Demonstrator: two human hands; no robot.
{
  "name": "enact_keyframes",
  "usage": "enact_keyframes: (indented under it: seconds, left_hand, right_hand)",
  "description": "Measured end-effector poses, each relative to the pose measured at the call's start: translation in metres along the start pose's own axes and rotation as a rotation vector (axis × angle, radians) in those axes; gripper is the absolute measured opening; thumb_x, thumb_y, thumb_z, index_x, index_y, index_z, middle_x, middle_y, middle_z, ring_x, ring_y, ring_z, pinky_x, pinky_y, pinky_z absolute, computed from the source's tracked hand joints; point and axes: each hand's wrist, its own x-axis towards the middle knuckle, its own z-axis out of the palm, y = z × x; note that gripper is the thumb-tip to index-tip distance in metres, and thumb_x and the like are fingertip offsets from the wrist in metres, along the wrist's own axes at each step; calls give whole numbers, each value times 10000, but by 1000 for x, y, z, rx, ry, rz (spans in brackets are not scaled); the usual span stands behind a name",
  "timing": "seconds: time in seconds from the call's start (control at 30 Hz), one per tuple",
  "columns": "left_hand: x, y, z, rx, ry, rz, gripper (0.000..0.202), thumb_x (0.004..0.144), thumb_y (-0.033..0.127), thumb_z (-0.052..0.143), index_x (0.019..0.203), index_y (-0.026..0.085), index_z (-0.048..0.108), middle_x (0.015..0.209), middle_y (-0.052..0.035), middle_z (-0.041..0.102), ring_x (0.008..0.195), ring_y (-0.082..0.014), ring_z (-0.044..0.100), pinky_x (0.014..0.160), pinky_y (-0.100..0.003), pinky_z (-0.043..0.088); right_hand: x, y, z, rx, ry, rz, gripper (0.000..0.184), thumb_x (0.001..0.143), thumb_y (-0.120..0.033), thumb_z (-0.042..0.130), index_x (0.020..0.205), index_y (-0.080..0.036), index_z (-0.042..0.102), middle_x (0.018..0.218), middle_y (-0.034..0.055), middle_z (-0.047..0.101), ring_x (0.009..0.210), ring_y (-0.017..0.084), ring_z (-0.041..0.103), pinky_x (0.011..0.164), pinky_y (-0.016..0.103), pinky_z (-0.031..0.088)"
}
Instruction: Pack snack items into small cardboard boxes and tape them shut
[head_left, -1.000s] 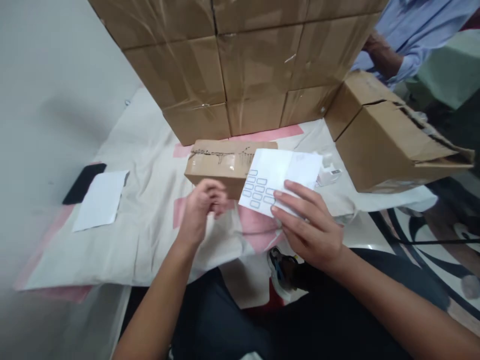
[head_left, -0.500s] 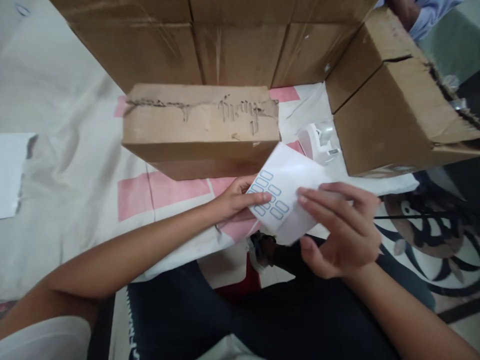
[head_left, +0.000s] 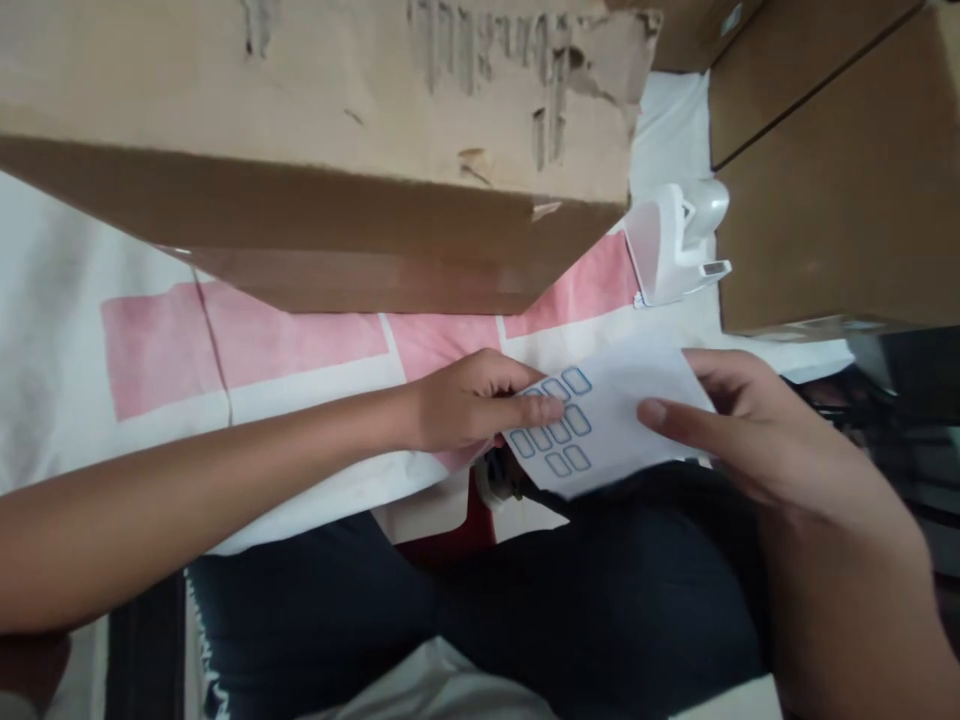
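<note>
My right hand (head_left: 757,435) holds a white sticker sheet (head_left: 607,420) by its right side, thumb on top. The sheet carries several blue-outlined labels at its left end. My left hand (head_left: 472,405) is closed in a pinch with its index fingertip pressed on one of those labels. Both hands hover over my lap in dark trousers (head_left: 540,600). Just beyond them, very close, stands a brown cardboard box (head_left: 337,150) with torn tape marks on its top.
A white cloth with pink rectangles (head_left: 247,345) covers the surface under the box. A small white plastic device (head_left: 671,250) lies right of the box. More cardboard boxes (head_left: 832,170) stand at the right.
The camera has moved in much closer and lower, so the box fills the top. My left hand went from the box to the sticker sheet and stays pinching at a label.
</note>
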Motion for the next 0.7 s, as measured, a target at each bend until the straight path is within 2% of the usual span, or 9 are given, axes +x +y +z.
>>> enact_keyframes:
  seconds: [0.1, 0.17, 0.27, 0.33, 0.37, 0.43, 0.53, 0.6, 0.7]
  left_hand:
    - [0, 0, 1, 216, -97, 50, 326, 968, 458, 559, 889, 201, 744, 806, -44, 758, 705, -178, 716, 577, -244, 536]
    - [-1, -2, 4, 416, -64, 172, 261, 961, 432, 581, 945, 200, 701, 847, -34, 738, 746, -163, 702, 632, -243, 537]
    - [-4, -9, 13, 741, 212, 559, 353, 870, 431, 705, 1114, 193, 611, 1074, -85, 685, 962, -207, 675, 806, -313, 567]
    - [-6, -15, 20, 973, 417, 825, 521, 830, 484, 738, 1210, 175, 559, 1152, -128, 637, 1057, -242, 634, 887, -366, 560]
    - [-7, -18, 22, 1080, 494, 903, 557, 833, 517, 725, 1228, 163, 553, 1154, -139, 627, 1067, -251, 622, 905, -386, 553]
    - [-8, -22, 24, 1248, 602, 924, 550, 849, 542, 701, 1221, 156, 576, 1163, -144, 617, 1061, -257, 605, 935, -415, 536]
    - [-6, -23, 22, 1346, 690, 839, 403, 858, 423, 724, 1167, 179, 642, 1197, -132, 610, 1057, -256, 591, 960, -434, 512]
    - [-5, -22, 21, 1340, 679, 843, 383, 862, 361, 732, 1189, 179, 654, 1211, -133, 621, 1072, -262, 594, 968, -437, 508]
    - [-5, -21, 20, 1241, 558, 825, 536, 883, 428, 710, 1320, 145, 583, 1261, -158, 645, 1132, -272, 621, 984, -414, 521]
  right_hand:
    - [-2, -1, -1, 20, -134, 95, 147, 784, -253, 825, 929, -257, 801, 803, 2, 778, 703, 199, 751, 604, 263, 623]
    - [-2, 1, 3, -33, -87, 93, 144, 790, -286, 822, 925, -245, 793, 794, 9, 774, 695, 204, 745, 580, 268, 617]
    - [0, 5, 11, -114, 47, 6, 151, 819, -357, 796, 905, -237, 765, 799, 17, 768, 656, 202, 718, 529, 277, 588]
    - [2, 7, 14, -159, 72, -9, 180, 844, -405, 766, 859, -228, 743, 761, 19, 749, 614, 194, 689, 485, 274, 552]
    - [3, 8, 14, -174, 72, -5, 200, 852, -422, 754, 834, -224, 731, 737, 19, 736, 591, 188, 672, 468, 272, 535]
    - [4, 7, 16, -190, 108, -2, 218, 859, -434, 744, 796, -228, 711, 697, 12, 711, 552, 173, 640, 439, 264, 500]
    - [3, 5, 16, -191, 180, 4, 193, 834, -418, 775, 793, -242, 709, 684, 1, 703, 540, 165, 630, 430, 258, 482]
    - [1, 4, 16, -186, 166, 18, 190, 829, -424, 782, 810, -243, 724, 697, 5, 713, 549, 175, 638, 434, 268, 485]
    - [-4, 2, 17, -157, 63, 38, 200, 829, -428, 781, 797, -235, 737, 702, 16, 720, 559, 194, 643, 435, 290, 488]
